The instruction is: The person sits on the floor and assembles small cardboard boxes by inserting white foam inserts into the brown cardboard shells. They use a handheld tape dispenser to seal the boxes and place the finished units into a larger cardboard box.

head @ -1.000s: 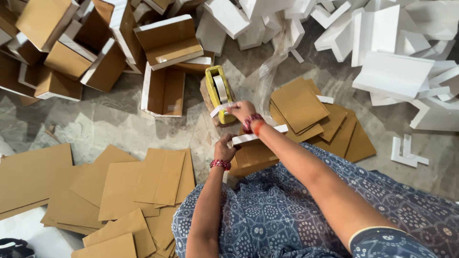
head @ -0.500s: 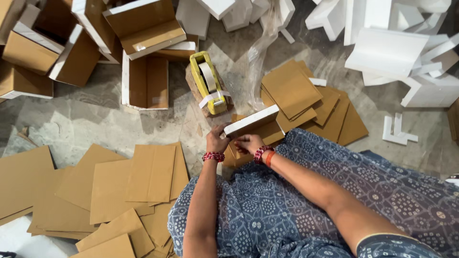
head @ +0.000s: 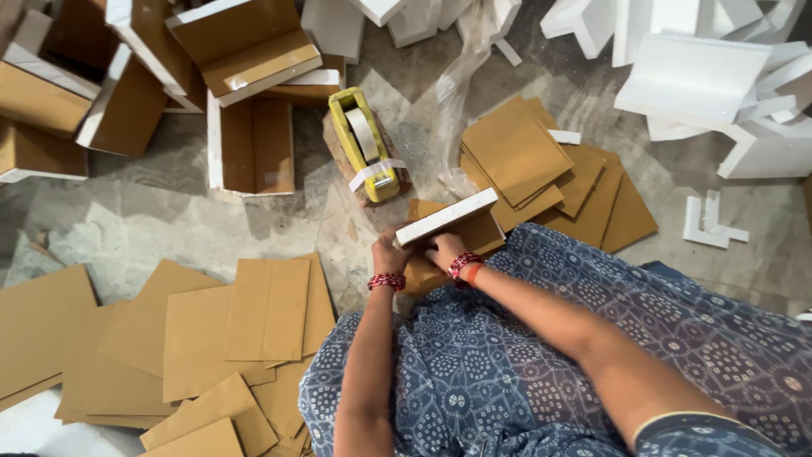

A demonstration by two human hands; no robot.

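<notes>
Flat brown cardboard sheets point(head: 211, 338) lie spread on the grey stone floor point(head: 152, 220) at the left. Further right, a yellow tape dispenser point(head: 365, 144) rests on a small brown block. Just below it, the left hand point(head: 391, 254) and right hand point(head: 445, 250) both close their grip on a brown cardboard box with a white foam slab on top point(head: 448, 224), held over the lap; the fingers seem curled round its near edge. White foam pieces point(head: 702, 76) sit far right.
</notes>
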